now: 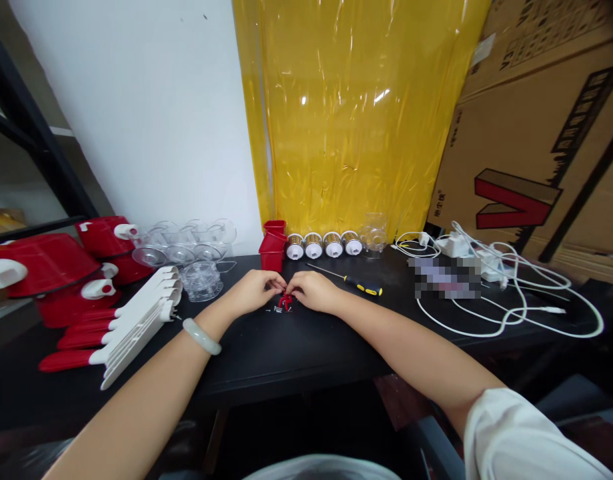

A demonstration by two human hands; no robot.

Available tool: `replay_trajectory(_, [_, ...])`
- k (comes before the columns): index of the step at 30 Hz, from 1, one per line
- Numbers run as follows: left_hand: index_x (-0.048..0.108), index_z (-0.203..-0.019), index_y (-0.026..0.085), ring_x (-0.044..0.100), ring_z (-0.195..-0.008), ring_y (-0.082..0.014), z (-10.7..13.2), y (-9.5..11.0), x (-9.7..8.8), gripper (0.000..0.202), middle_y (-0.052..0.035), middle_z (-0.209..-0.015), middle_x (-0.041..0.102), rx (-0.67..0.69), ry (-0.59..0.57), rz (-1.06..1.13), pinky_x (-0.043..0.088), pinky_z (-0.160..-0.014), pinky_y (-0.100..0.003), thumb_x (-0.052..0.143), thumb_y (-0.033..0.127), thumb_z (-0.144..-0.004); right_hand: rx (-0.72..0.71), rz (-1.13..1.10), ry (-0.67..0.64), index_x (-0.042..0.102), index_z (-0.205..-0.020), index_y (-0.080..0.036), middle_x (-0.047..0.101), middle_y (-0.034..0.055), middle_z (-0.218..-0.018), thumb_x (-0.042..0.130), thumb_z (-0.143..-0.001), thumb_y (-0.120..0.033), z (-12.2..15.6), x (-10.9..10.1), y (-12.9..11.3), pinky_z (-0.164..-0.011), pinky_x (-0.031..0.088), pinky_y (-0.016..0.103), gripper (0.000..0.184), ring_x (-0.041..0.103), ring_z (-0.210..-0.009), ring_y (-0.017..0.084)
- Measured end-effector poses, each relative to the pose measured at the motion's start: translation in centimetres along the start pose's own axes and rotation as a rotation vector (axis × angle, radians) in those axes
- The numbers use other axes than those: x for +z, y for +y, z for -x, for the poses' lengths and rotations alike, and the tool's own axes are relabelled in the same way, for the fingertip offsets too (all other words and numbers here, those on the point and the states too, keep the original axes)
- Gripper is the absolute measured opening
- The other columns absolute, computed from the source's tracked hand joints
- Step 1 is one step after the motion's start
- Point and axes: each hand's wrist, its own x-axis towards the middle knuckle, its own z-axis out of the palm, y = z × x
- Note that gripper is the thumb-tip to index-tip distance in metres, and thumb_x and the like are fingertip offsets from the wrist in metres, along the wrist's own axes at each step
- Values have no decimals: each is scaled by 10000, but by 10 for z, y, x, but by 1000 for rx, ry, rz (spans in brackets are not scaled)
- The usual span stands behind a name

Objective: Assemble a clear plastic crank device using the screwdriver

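My left hand [258, 291] and my right hand [314, 291] meet over the middle of the black table. Their fingertips are pinched together on a small red part [286, 299], mostly covered by the fingers. More small red pieces lie right under it, and I cannot tell them apart. Several small screws [278, 309] lie on the tabletop just in front of the fingers. To the right of my right hand rests a screwdriver [364, 285] with a yellow and black handle, its shaft pointing toward the back left.
Red containers [273, 250] and several metallic cylinders [313, 245] line the back. Clear plastic parts [202, 280], white handle pieces [141, 320] and large red housings [46, 267] occupy the left. White cables [516, 313] spread across the right, before a cardboard box [536, 133].
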Motion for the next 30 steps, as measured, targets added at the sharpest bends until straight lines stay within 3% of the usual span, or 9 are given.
replay_trajectory(30, [692,-831,167,694,-725,-151,0,-2,2,123,-33,-781,748,-30,9,3,535,-711,-253,617,228,-756,35,9,38,744,-914,-181,672,47,-889,608,-815,-96,-1,0,-2,-754,447,246,188,619,-836,146])
